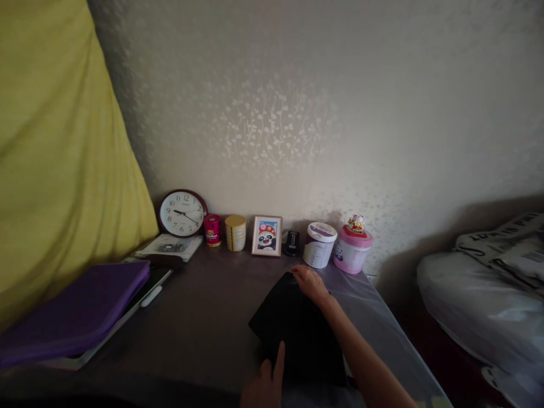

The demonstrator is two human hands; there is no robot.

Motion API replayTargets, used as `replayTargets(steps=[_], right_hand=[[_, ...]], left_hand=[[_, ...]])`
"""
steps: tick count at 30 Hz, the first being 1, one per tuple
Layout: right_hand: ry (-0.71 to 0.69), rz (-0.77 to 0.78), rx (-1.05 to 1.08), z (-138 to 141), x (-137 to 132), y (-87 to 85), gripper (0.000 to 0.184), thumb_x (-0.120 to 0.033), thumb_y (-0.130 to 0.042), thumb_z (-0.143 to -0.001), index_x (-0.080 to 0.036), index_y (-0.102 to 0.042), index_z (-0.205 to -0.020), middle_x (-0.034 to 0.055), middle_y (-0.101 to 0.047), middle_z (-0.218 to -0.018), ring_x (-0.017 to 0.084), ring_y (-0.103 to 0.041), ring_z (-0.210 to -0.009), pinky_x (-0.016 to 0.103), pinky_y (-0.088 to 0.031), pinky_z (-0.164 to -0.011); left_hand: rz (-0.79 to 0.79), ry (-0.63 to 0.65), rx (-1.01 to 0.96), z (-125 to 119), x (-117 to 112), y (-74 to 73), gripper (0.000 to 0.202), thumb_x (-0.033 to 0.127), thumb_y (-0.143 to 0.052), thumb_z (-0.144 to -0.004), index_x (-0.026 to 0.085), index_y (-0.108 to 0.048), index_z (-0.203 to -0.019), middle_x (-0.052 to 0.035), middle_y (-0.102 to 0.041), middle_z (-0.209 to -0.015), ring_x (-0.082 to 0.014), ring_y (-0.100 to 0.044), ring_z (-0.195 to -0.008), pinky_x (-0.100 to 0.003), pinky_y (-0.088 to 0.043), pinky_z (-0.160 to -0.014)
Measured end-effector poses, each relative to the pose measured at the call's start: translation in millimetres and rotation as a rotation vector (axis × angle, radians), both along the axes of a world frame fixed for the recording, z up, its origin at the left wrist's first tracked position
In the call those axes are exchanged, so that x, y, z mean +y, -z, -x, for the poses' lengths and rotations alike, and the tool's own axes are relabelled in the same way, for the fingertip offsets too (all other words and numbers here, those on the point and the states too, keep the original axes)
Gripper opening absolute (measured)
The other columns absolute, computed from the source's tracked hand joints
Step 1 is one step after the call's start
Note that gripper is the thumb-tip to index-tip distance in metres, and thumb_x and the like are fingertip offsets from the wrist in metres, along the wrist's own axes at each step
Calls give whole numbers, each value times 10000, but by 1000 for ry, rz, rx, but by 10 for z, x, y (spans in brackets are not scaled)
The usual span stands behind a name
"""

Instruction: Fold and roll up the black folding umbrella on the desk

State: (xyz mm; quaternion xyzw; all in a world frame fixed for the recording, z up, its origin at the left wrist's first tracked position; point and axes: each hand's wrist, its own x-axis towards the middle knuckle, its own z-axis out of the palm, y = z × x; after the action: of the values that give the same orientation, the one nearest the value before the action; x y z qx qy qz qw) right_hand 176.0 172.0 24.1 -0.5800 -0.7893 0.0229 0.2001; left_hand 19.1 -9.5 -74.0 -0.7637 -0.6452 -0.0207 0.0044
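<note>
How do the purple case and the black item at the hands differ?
The purple case lies at the left with no hand on it; the black item has the right hand at its far edge. The purple case's far corner is rounded, the black item's left corner sharper. Both look plain.

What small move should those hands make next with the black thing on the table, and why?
Perhaps the left hand should take hold of the nearest edge of the black thing: the right hand is already at its far end, while the left only stretches an index finger over it, so a second hold might steady it.
</note>
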Motion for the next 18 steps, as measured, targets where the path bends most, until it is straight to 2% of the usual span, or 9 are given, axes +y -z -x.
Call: replayTargets(steps=[7, 12, 18], right_hand=[[-54, 78, 25, -58, 130, 82, 217, -190, -478, -793, -220, -617, -957, 11, -658, -960, 147, -574, -920, 240, -400, -794], [-60, 80, 23, -60, 138, 45, 218, -205, -490, -782, -227, -593, -973, -2, -662, -878, 145, -577, -857, 240, -401, -738], [-72, 73, -29, -73, 105, -24, 179, -243, -481, -801, -228, -625, -905, 13, -655, -880, 146, -566, -868, 236, -377, -758]], left_hand=[[-78, -27, 21, -20, 2, 62, 720, 79, -478, -710, 373, -236, -1321, -46, -581, -900, -68, -542, -505, -170, -339, -450], [-117, -22, 20, -15, 6, 118, 705, 83, -480, -711, 381, -261, -1312, -35, -573, -887, -50, -513, -482, -163, -317, -434], [-135, -35, 18, -12, 14, 164, 723, 45, -476, -710, 400, -255, -1300, -25, -601, -876, -69, -558, -497, -166, -346, -440]])
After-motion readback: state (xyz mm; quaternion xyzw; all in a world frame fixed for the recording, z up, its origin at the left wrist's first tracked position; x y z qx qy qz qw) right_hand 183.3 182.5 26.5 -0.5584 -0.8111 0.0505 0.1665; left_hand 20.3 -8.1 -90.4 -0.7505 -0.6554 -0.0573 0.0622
